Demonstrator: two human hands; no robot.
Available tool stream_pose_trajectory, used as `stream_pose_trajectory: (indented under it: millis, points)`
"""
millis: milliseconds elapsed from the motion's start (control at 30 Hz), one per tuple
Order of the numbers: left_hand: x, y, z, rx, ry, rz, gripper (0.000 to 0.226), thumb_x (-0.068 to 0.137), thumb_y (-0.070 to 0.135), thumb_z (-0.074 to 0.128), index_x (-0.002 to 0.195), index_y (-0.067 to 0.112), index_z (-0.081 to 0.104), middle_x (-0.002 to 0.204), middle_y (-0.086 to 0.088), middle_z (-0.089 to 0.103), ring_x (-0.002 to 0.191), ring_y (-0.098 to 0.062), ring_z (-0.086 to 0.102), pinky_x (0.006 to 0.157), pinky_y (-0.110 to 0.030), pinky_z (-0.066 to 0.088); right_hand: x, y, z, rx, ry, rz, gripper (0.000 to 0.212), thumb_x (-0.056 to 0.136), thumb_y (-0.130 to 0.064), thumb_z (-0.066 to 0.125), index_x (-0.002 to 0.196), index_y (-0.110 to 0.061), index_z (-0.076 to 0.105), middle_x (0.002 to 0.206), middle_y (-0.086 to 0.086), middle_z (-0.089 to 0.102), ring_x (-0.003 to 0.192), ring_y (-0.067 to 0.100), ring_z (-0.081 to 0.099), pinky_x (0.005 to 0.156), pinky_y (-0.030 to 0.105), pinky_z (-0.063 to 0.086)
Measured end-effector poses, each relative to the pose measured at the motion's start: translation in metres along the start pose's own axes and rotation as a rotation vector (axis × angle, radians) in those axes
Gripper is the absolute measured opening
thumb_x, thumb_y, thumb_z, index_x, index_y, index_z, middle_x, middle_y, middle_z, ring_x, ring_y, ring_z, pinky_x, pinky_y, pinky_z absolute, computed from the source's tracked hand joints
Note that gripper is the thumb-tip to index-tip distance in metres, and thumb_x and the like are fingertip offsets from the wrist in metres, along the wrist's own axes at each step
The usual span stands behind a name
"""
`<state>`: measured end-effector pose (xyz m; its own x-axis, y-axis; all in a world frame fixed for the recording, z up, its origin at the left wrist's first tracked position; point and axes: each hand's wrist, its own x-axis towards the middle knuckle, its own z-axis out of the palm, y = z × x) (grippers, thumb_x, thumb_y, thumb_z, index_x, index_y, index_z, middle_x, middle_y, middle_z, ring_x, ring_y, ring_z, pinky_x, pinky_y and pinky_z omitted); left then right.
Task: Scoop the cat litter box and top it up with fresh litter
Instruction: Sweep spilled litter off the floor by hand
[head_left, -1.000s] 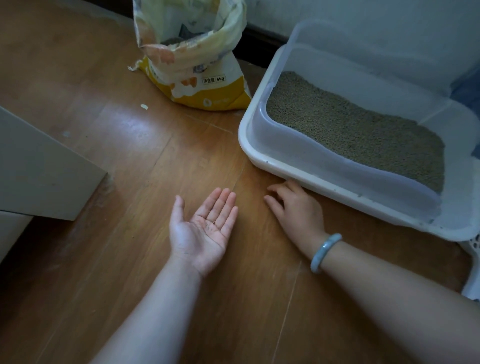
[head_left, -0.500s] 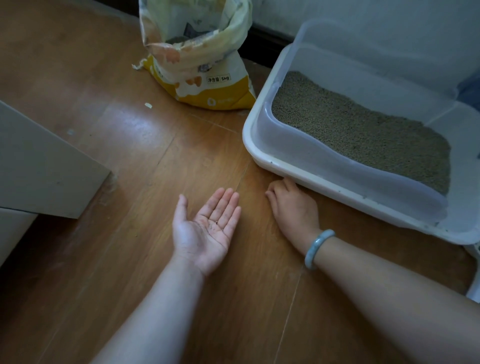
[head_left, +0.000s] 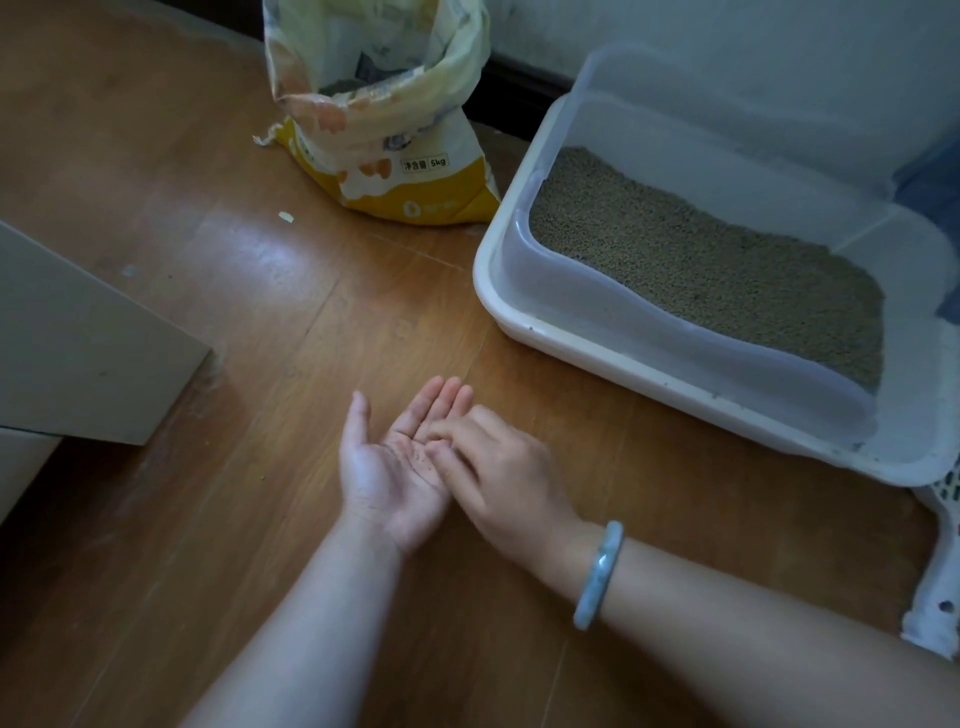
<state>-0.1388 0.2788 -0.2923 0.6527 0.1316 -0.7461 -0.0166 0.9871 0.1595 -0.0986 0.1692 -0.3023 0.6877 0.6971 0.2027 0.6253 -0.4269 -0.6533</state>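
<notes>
- We find the litter box (head_left: 618, 364) on the wooden floor (head_left: 208, 571) at the right of the view, with its far side close to the pale wall (head_left: 727, 41).
- It has a white base with a translucent upper wall (head_left: 649, 322) set on it.
- Grey-brown litter (head_left: 701, 270) covers the bottom in a fairly even layer. We see no clumps on its surface.
- The litter bag (head_left: 384, 130) stands upright on the floor just left of the box's far corner. Its top is open and rolled down, and dark grains show inside. The label reads 5kg.
- A white perforated scoop (head_left: 940, 545) lies at the right edge of the view, beside the box's near corner and partly cut off by the frame.
- The left hand (head_left: 395, 462) is held palm up above the floor, in front of the box and apart from it. Its fingers (head_left: 441, 400) are straight and together, with the thumb spread. They grip nothing.
- A few small grains (head_left: 415, 457) are scattered across the palm.
- The right hand (head_left: 498, 467) lies back up, across the edge of the left palm. Its fingers (head_left: 447, 428) are bent, with the tips down on the palm among the grains. The tips are blurred, so we cannot tell whether they pinch a grain.
- A pale green bracelet (head_left: 600, 577) sits on the right wrist.
- A pale cabinet panel (head_left: 78, 338) stands at the left edge.
- A small light scrap (head_left: 285, 217) lies on the floor near the bag.
- A dark baseboard (head_left: 519, 88) runs along the foot of the wall, behind the bag and the box.
</notes>
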Motion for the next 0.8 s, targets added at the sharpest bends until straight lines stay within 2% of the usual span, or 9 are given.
stream_pose_trajectory:
  millis: [133, 200, 300, 467, 533, 600, 700, 800]
  points:
    - [0.002, 0.003, -0.004, -0.012, 0.022, 0.015, 0.070, 0.090, 0.060, 0.038, 0.117, 0.000, 0.060, 0.116, -0.015, 0.067, 0.104, -0.027, 0.067, 0.088, -0.042, 0.052, -0.007, 0.034, -0.019, -0.118, -0.011, 0.197, 0.034, 0.095, -0.036, 0.041, 0.120, -0.024, 0.061, 0.091, -0.001, 0.062, 0.073, 0.022, 0.063, 0.061, 0.035, 0.052]
    - [0.001, 0.003, -0.005, -0.017, 0.023, 0.015, 0.069, 0.090, 0.060, 0.038, 0.117, 0.000, 0.060, 0.115, -0.015, 0.068, 0.104, -0.027, 0.066, 0.088, -0.043, 0.052, -0.005, 0.055, -0.028, -0.242, -0.100, 0.344, 0.039, 0.098, -0.033, 0.038, 0.135, -0.028, 0.048, 0.100, -0.001, 0.062, 0.082, 0.022, 0.062, 0.068, 0.039, 0.053]
    - [0.002, 0.002, -0.006, -0.020, 0.028, 0.010, 0.070, 0.090, 0.060, 0.037, 0.118, 0.000, 0.060, 0.116, -0.015, 0.067, 0.105, -0.026, 0.066, 0.089, -0.043, 0.051, 0.004, 0.074, -0.037, -0.364, -0.233, 0.435, 0.044, 0.099, -0.033, 0.036, 0.142, -0.032, 0.035, 0.114, 0.003, 0.063, 0.098, 0.027, 0.062, 0.078, 0.042, 0.053]
    - [0.002, 0.001, -0.004, -0.017, 0.024, 0.005, 0.070, 0.090, 0.060, 0.038, 0.118, 0.000, 0.060, 0.115, -0.014, 0.068, 0.105, -0.026, 0.066, 0.089, -0.044, 0.051, 0.018, 0.079, -0.037, -0.458, -0.285, 0.377, 0.044, 0.098, -0.033, 0.035, 0.143, -0.036, 0.032, 0.107, 0.004, 0.063, 0.094, 0.030, 0.063, 0.075, 0.040, 0.053]
    - [0.003, 0.002, -0.003, -0.014, 0.024, 0.007, 0.070, 0.090, 0.060, 0.038, 0.117, 0.000, 0.060, 0.115, -0.014, 0.068, 0.105, -0.026, 0.066, 0.089, -0.044, 0.052, 0.016, 0.081, -0.035, -0.511, -0.277, 0.290, 0.045, 0.098, -0.031, 0.037, 0.143, -0.035, 0.033, 0.102, 0.003, 0.064, 0.088, 0.030, 0.064, 0.066, 0.035, 0.052]
    - [0.004, 0.003, -0.003, -0.012, 0.023, 0.008, 0.070, 0.090, 0.060, 0.038, 0.116, 0.000, 0.061, 0.116, -0.014, 0.067, 0.106, -0.026, 0.066, 0.089, -0.043, 0.052, 0.013, 0.082, -0.034, -0.558, -0.270, 0.194, 0.045, 0.094, -0.026, 0.046, 0.139, -0.030, 0.043, 0.089, 0.005, 0.065, 0.074, 0.032, 0.065, 0.055, 0.032, 0.045]
    - [0.004, 0.003, -0.004, -0.015, 0.025, 0.010, 0.070, 0.090, 0.060, 0.038, 0.116, 0.000, 0.061, 0.116, -0.014, 0.067, 0.106, -0.026, 0.066, 0.089, -0.043, 0.051, 0.008, 0.089, -0.032, -0.588, -0.172, 0.083, 0.036, 0.080, -0.018, 0.065, 0.117, -0.020, 0.065, 0.062, 0.005, 0.062, 0.046, 0.031, 0.059, 0.039, 0.029, 0.042]
    - [0.003, 0.003, -0.005, -0.015, 0.025, 0.009, 0.070, 0.090, 0.060, 0.038, 0.117, 0.000, 0.061, 0.115, -0.014, 0.067, 0.106, -0.026, 0.066, 0.089, -0.044, 0.051, 0.005, 0.092, -0.030, -0.570, -0.105, 0.066, 0.023, 0.083, -0.025, 0.057, 0.100, -0.021, 0.071, 0.061, 0.002, 0.063, 0.046, 0.027, 0.060, 0.038, 0.029, 0.045]
